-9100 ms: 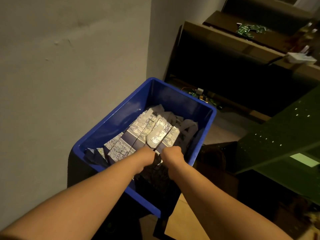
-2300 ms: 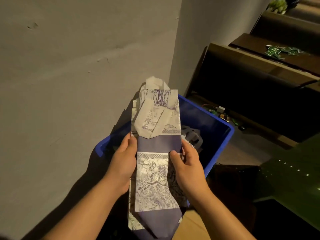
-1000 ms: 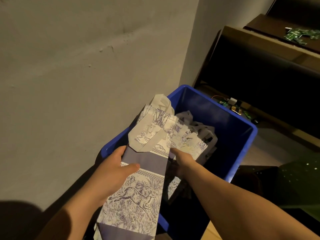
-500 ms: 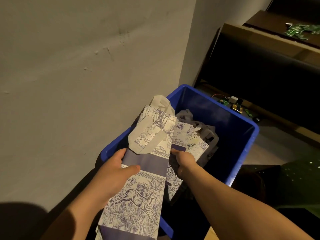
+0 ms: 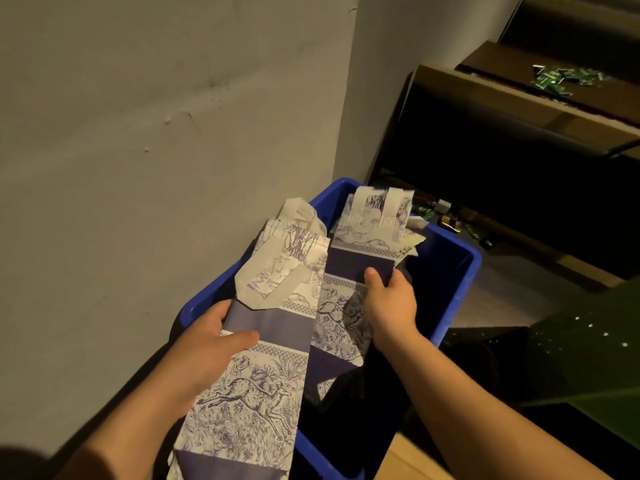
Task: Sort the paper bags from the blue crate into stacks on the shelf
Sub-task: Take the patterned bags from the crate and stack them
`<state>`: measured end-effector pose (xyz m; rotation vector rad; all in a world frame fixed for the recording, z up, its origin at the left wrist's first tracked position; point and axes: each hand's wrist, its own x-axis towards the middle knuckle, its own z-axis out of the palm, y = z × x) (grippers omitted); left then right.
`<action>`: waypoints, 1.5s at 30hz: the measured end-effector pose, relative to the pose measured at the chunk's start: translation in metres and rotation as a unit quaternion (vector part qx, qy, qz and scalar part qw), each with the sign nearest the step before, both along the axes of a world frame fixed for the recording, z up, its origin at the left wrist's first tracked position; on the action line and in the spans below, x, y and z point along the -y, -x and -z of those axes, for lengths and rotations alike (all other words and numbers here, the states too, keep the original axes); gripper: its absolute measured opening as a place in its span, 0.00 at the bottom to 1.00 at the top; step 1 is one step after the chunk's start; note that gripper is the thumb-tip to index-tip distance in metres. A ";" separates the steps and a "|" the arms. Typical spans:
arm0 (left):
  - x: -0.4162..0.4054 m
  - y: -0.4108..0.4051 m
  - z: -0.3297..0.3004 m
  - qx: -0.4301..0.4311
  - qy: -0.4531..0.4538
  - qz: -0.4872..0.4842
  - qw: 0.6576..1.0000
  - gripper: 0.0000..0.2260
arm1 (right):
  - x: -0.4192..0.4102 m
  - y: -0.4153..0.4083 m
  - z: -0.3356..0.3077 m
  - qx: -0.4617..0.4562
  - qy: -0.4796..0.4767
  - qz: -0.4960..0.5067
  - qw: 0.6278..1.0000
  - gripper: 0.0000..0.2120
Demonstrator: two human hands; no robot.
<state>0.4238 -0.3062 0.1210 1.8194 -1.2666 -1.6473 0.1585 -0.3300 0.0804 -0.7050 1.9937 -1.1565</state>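
A person stands over a blue crate [image 5: 457,271] set against a pale wall [image 5: 138,133], seen from a camera on the head, in dim light. The left hand [image 5: 204,351] holds a flat, folded paper bag [image 5: 256,382] printed with purple-and-white animal drawings and dark purple bands. The thumb lies across the face of the bag and the fingers curl under its left edge, so the grip is closed on it. This bag is held over the near left corner of the crate, its folded base pointing away from the person.

The right hand [image 5: 391,303] grips a second bag [image 5: 363,251] of the same print, just beside the first. The thumb presses on top near a dark band and the fingers wrap under its right edge, closed on it. Two white handle strips show at this bag's far end, which rises above the crate's far rim.

More pale paper [image 5: 412,242] shows inside the crate beyond the second bag, but the inside is dark and how many bags remain cannot be told.

Dark shelves [image 5: 519,109] stand to the right, well apart from both hands. No stack of bags shows on them in this view; small green bits [image 5: 554,79] lie on one upper board. By this evidence the sorting looks early: two bags are in hand, none yet placed, and carrying and stacking lie ahead.
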 end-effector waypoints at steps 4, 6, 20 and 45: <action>-0.003 0.003 -0.007 -0.009 0.010 -0.002 1.000 0.16 | -0.012 0.039 -0.029 -0.017 0.053 -0.051 0.997 0.03; -0.004 0.005 -0.012 -0.005 0.018 -0.006 1.000 0.16 | -0.018 0.058 -0.041 -0.034 0.075 -0.066 0.994 0.04; -0.019 0.049 -0.037 -0.100 0.067 0.000 0.993 0.25 | -0.058 0.047 -0.072 0.211 0.113 -0.110 0.965 0.10; -0.037 0.069 -0.041 -0.146 0.144 -0.098 0.974 0.12 | -0.096 0.016 -0.070 0.126 0.091 -0.133 0.979 0.08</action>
